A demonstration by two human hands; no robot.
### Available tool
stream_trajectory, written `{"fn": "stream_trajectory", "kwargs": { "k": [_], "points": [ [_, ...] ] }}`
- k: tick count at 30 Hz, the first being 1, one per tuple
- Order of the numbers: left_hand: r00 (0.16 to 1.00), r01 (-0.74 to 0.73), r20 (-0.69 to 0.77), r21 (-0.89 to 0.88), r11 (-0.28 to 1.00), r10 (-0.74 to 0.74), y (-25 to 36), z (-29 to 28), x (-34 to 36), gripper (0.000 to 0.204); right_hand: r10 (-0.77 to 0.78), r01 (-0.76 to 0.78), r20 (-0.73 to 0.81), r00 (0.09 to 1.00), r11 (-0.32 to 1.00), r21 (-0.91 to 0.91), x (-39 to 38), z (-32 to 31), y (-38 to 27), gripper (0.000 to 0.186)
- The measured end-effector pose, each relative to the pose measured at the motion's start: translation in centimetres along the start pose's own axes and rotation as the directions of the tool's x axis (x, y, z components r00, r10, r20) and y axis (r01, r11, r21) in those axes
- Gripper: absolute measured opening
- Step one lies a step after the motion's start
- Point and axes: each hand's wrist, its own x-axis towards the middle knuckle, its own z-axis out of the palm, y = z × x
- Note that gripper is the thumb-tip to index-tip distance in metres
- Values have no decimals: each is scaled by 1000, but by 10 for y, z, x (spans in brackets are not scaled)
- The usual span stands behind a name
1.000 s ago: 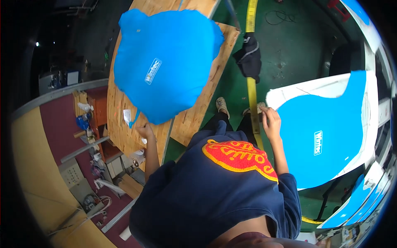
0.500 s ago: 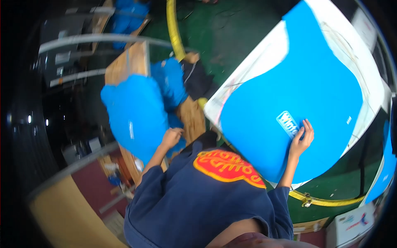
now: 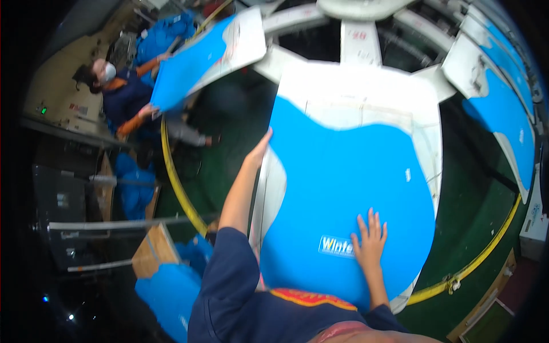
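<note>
Bright-blue, curvy fabric panel (image 3: 343,177) lies across the white round-cornered board (image 3: 354,91), down toward its near edge. Right hand (image 3: 370,247) spread open on it, probably keeping it flat. Left hand (image 3: 258,151)'s at the left edge (can't tell if it's gripping).

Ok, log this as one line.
left hand: at left edge of white board | right hand: spread over blue fabric, partly covering label

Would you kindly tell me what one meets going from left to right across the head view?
Masked co-worker → wearer's left hand at the edge of the white board → wearer's right hand spread over the blue fabric → white box.
</note>
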Motion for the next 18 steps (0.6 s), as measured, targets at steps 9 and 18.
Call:
{"fn": "stream_trajectory", "kwargs": {
  "k": [9,18],
  "points": [
    [919,-311,-164,254,916,358,44,48,-31,76,70,-43,-112,991,972,231,17,-23,-4,34],
    [926,-341,357,647,682,124,-23,192,-318,80,44,252,-470,881,799,547,82,-90,-56,36]
  ]
}}
